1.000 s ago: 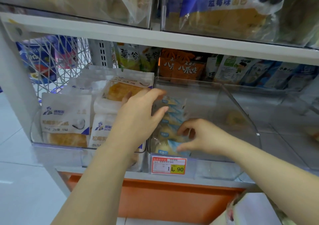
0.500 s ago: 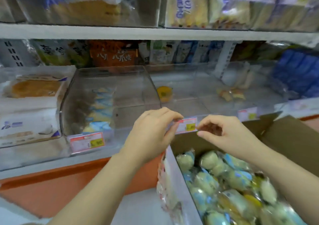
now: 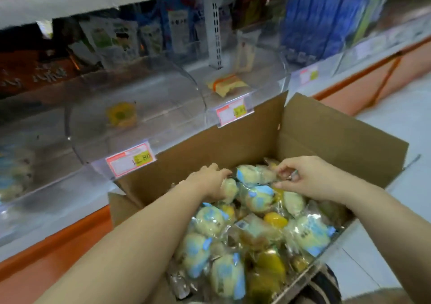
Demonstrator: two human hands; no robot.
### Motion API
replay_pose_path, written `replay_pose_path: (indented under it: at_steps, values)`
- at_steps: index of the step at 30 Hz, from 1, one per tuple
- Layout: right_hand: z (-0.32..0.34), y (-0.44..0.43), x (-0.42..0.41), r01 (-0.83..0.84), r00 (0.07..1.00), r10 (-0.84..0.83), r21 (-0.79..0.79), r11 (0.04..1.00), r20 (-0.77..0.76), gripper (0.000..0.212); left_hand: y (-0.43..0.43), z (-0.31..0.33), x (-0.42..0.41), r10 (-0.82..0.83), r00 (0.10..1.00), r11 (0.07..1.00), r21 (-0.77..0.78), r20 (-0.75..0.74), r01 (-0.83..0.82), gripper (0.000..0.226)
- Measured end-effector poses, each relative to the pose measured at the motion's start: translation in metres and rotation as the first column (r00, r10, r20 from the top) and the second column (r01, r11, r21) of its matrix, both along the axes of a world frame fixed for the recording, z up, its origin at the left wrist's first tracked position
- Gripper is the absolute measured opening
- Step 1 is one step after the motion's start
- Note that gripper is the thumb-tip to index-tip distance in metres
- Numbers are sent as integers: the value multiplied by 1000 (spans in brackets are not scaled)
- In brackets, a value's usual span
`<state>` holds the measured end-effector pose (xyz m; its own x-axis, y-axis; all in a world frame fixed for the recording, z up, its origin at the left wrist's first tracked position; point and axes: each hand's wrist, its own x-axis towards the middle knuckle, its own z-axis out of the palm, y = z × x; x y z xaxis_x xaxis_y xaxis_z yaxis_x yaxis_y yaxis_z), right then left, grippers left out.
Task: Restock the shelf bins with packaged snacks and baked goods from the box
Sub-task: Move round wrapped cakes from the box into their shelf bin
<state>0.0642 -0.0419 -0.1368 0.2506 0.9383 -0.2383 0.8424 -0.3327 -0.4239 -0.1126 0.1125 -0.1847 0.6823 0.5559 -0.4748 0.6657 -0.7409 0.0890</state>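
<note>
a red-bordered white price tag with a yellow patch (image 3: 130, 160) hangs up and left of the left hand. a second red-and-yellow price tag (image 3: 234, 112) sits farther up, above both hands. a pale tiled floor (image 3: 401, 126) spreads to the right of the right hand. an orange base panel (image 3: 46, 264) runs low, left of the left forearm. a white perforated metal upright (image 3: 214, 30) stands far above.

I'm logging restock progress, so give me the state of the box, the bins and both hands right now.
cardboard box: flaps open, full of wrapped buns.
near clear bin: nearly empty, one yellow packet inside.
next clear bin: nearly empty, one yellow-orange packet.
left hand: down in the box, on a bun pack.
right hand: in the box, pinching a wrapper.
</note>
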Motion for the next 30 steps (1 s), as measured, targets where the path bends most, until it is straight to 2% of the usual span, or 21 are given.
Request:
replay_pose_path:
  at_steps: [4, 8, 12, 15, 20, 25, 30]
  values:
    - [2, -2, 20, 18, 999, -20, -69, 997, -30, 42, 10, -42, 18, 39, 999, 999, 30, -9, -39, 70]
    - [-1, -2, 32, 35, 998, -40, -96, 995, -46, 47, 6, -70, 30, 9, 997, 991, 131, -76, 1, 60]
    - [-1, -4, 40, 43, 998, -47, -101, 994, -39, 47, 0, -81, 36, 89, 996, 981, 171, 14, -90, 36]
    - [1, -6, 43, 43, 998, -47, -107, 993, -40, 46, -2, -81, 34, 83, 995, 980, 176, 62, -93, 29]
    - [4, -3, 40, 18, 999, -26, -161, 987, -47, 49, 2, -67, 22, 71, 993, 981, 173, 99, -87, 32]
    - [13, 13, 25, -12, 997, 1, -149, 989, -73, 48, 6, -26, 6, 60, 982, 988, 131, 181, -85, 27]
    - [2, 58, 3, -165, 978, 191, -262, 951, 78, 55, 3, 24, -31, 10, 982, 992, 124, 191, -34, 25]
